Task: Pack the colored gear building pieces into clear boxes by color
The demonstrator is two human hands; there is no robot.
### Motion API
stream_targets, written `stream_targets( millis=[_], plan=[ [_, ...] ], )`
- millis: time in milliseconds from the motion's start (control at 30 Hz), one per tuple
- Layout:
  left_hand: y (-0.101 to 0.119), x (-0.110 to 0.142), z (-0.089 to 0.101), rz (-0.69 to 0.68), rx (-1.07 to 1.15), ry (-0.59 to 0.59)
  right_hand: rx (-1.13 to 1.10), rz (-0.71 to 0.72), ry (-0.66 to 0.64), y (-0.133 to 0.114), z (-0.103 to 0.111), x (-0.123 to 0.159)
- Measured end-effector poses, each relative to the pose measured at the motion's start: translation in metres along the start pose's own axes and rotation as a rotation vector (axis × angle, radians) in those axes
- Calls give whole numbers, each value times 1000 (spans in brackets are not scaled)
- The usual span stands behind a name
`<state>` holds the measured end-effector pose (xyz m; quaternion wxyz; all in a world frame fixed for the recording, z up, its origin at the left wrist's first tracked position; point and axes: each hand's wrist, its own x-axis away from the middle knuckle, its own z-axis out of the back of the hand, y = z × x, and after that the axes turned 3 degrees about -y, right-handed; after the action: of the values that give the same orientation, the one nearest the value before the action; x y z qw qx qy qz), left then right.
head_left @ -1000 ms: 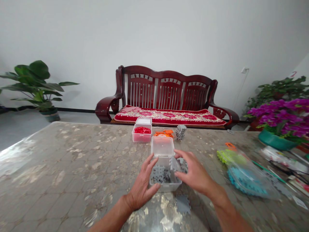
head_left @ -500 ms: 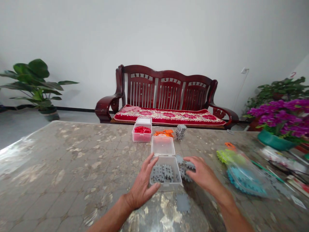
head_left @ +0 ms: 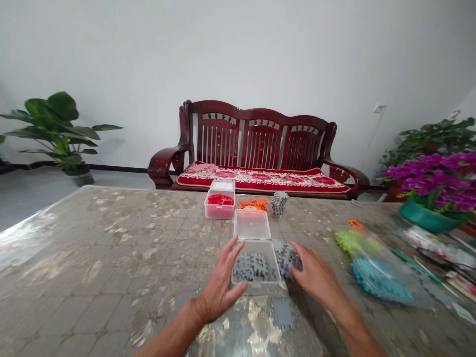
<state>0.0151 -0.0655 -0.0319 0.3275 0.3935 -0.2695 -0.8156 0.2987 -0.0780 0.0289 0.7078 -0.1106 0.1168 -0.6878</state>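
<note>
1. The left hand (head_left: pixel 217 282) is open, fingers spread, against the left wall of a clear plastic box (head_left: pixel 256 286).
2. The right hand (head_left: pixel 316 277) rests on grey interlocking foam pieces (head_left: pixel 286 259) just right of the box; whether it grips them cannot be told.
3. More grey foam pieces (head_left: pixel 251 267) lie inside the box, whose hinged lid (head_left: pixel 252 224) stands open behind it.
4. A loose grey foam tile (head_left: pixel 282 313) lies flat on the surface (head_left: pixel 111 233) in front of the box.

A marble-patterned table (head_left: pixel 92 238) carries an open clear plastic box (head_left: pixel 256 267), a box of red pieces (head_left: pixel 219 206) and a stack of gray foam pieces (head_left: pixel 279 203). A clear bag of blue pieces (head_left: pixel 379 280) lies to the right (one loose gray foam tile (head_left: pixel 282 313) sits near the front).
</note>
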Motion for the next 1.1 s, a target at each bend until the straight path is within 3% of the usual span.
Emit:
stream_targets(
  millis=[100, 233, 333, 433, 533, 633, 800, 1100],
  plan=[
    [1, 0, 0, -3, 6, -2, -168, 64, 84, -17, 16, 0],
    [1, 0, 0, -3, 10, 6, -217, 219, 59, -58, 31, -2],
    [-1, 0, -1, -17, 18, 20, -167, 334, -9, -87, 29, -6],
    [-2, 0, -3, -17, 24, 30, -190, 419, -103, -99, 20, -12],
    [-1, 0, -3, -14, 21, 30, -297, 368, -70, -86, 14, -18],
    [0, 0, -1, -17, 11, 22, -370, 201, 49, -52, 12, -22],
    [2, -1, 1, -6, 18, 14, -226, 70, 22, -3, 4, -12],
    [2, 0, 0, -4, 14, 18, 112, 97, -4, 2, -21, 2]
  ],
)
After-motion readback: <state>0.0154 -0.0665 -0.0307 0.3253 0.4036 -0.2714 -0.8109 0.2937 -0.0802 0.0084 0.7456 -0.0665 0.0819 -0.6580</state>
